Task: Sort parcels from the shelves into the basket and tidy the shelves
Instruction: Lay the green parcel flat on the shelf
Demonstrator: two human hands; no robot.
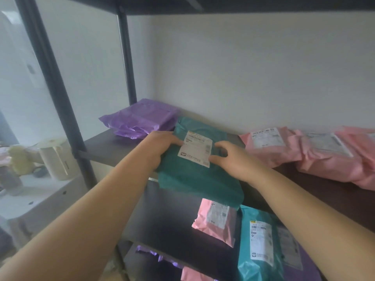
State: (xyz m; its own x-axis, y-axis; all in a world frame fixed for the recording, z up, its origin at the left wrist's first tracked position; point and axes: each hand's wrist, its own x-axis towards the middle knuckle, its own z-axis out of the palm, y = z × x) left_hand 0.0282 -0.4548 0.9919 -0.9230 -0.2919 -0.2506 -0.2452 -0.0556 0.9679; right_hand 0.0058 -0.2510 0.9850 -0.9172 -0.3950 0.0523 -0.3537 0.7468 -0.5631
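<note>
Green parcel (194, 179) in left grip (162, 148) and right grip (237, 159) at dark shelf (109, 147)

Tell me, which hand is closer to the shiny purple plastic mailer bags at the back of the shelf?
Left. The left hand grips the green plastic parcel just in front of the purple plastic bags; the right hand holds the parcel's right side, further off.

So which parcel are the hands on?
Find the dark shelf board against the white wall. Between purple plastic bags and pink ones is a dark green plastic mailer. Only it is green there, white label up, gripped by left hand and right hand.
</note>
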